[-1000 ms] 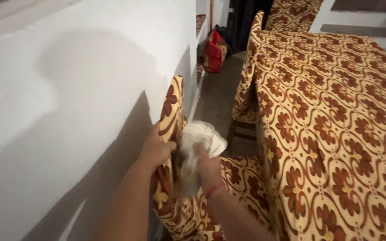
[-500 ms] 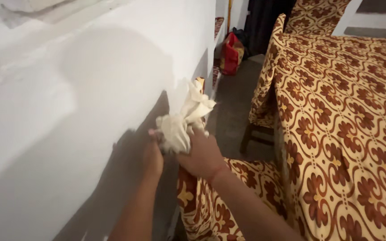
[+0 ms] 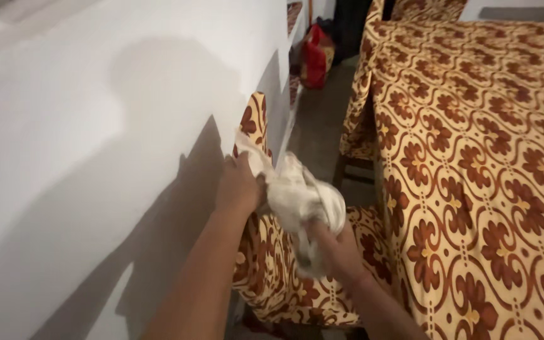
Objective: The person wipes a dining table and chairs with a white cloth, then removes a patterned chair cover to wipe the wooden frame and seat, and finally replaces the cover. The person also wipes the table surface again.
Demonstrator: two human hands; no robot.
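Note:
A white crumpled cloth (image 3: 297,198) is stretched between both my hands in front of a chair with a patterned brown-and-cream cover (image 3: 266,264). My left hand (image 3: 239,184) grips one end of the cloth against the top of the chair's backrest (image 3: 254,123), close to the white wall (image 3: 96,145). My right hand (image 3: 330,244) is closed on the bunched lower end of the cloth, above the chair's seat.
A table under a cloth of the same pattern (image 3: 486,145) fills the right side. Another covered chair (image 3: 360,101) stands farther along it. A narrow strip of grey floor (image 3: 319,126) runs between wall and table, with a red bag (image 3: 315,56) at its far end.
The cloth has come down from against the wall to the chair's backrest. My right hand moved lower and to the right, pulling the cloth out; the left hand now rests at the backrest top.

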